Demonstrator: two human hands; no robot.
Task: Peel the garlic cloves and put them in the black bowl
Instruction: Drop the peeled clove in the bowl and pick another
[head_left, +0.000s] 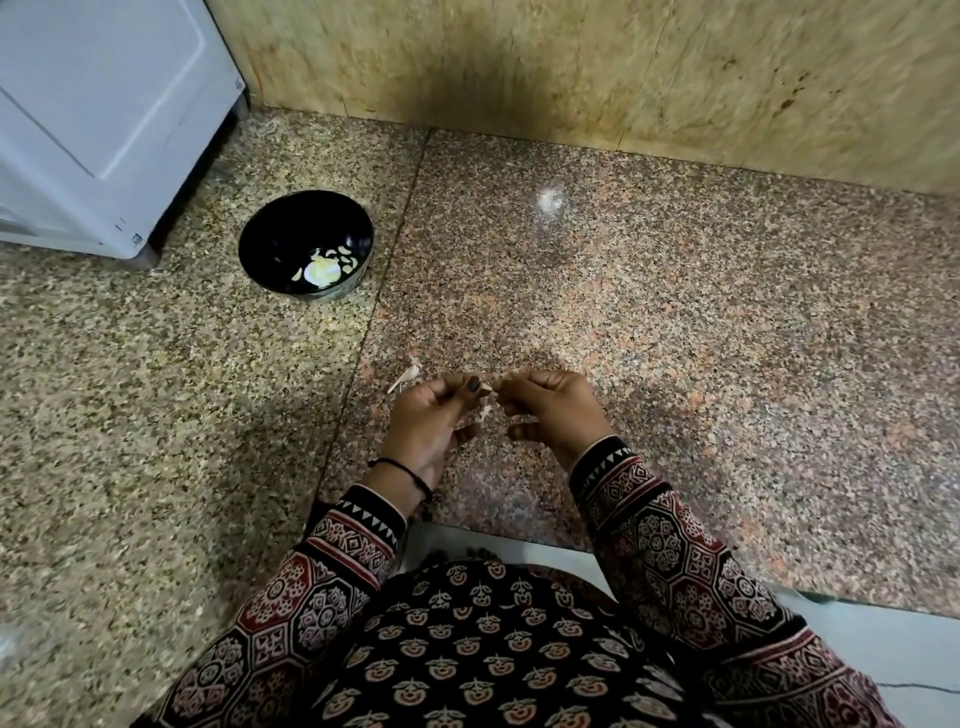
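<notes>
A small pale garlic clove (492, 387) was held just above the stone, pinched from both sides: the left hand (434, 415) gripped it between curled fingers and a dark-nailed thumb, and the right hand (553, 410) met it fingertip to fingertip, its fingers also curled in. The clove was mostly hidden by them. A thin strip of skin (485, 413) hung down below the clove between the two hands. Just beyond the left hand's knuckles lay a few papery scraps (408, 376), white and curled. The counter (649, 322) beneath was polished speckled granite, pinkish under the hands and greener and grainier on the left slab, with a straight seam (382, 291) between the two. Well apart from the hands, on the left slab, stood the round glossy black bowl (291, 223), holding several peeled cloves (324, 267), smooth and cream-coloured, gathered at its near side. Behind the bowl stood a white appliance (104, 114) with a flat panelled face, and a mottled beige stone wall (623, 67) ran along the back. Both forearms wore block-printed sleeves (670, 545) in maroon, black and cream, and a thin black thread band (410, 475) circled the left wrist.
</notes>
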